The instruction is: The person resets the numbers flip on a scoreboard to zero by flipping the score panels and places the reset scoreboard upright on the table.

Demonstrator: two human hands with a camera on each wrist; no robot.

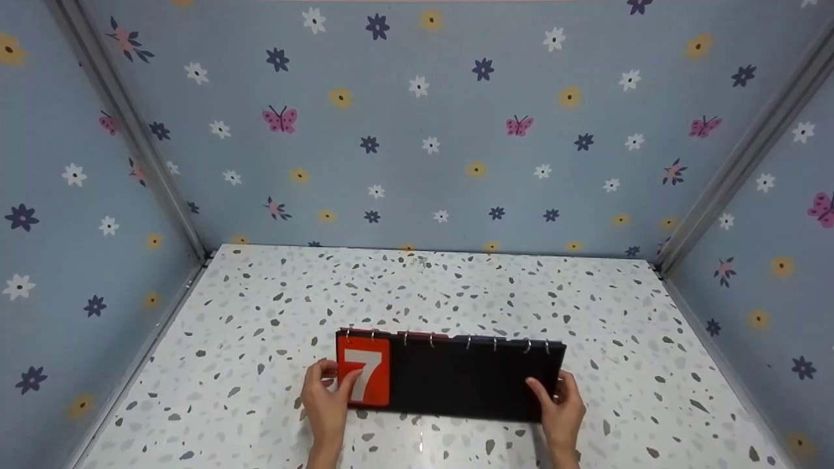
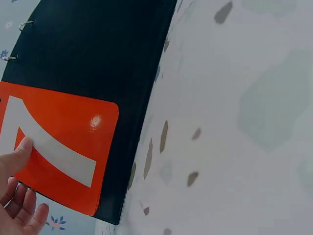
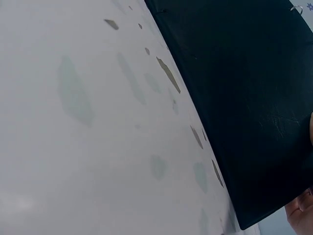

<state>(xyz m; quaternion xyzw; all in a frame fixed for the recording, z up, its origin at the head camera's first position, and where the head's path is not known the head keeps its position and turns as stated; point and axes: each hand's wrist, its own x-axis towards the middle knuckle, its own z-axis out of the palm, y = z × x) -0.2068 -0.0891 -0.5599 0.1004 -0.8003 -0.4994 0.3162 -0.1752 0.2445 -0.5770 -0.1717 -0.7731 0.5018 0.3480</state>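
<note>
A black flip scoreboard (image 1: 466,381) stands tilted over the tabletop, with metal rings along its top edge. On its left end hangs a red number card (image 1: 381,393) bearing a white 7; the rest of the front is plain black. My left hand (image 1: 326,400) pinches the left end, thumb over the card and fingers behind. At the right end my right hand (image 1: 562,407) grips the board, thumb in front. The left wrist view shows the thumb across the 7 on the red card (image 2: 63,117). Only part of the right hand (image 3: 301,213) appears in its wrist view.
The scoreboard is above a white speckled table (image 1: 417,286). Light blue panels with flowers and butterflies enclose it at the back (image 1: 417,124), left (image 1: 58,273) and right (image 1: 775,293), joined by grey metal corner posts (image 1: 124,117).
</note>
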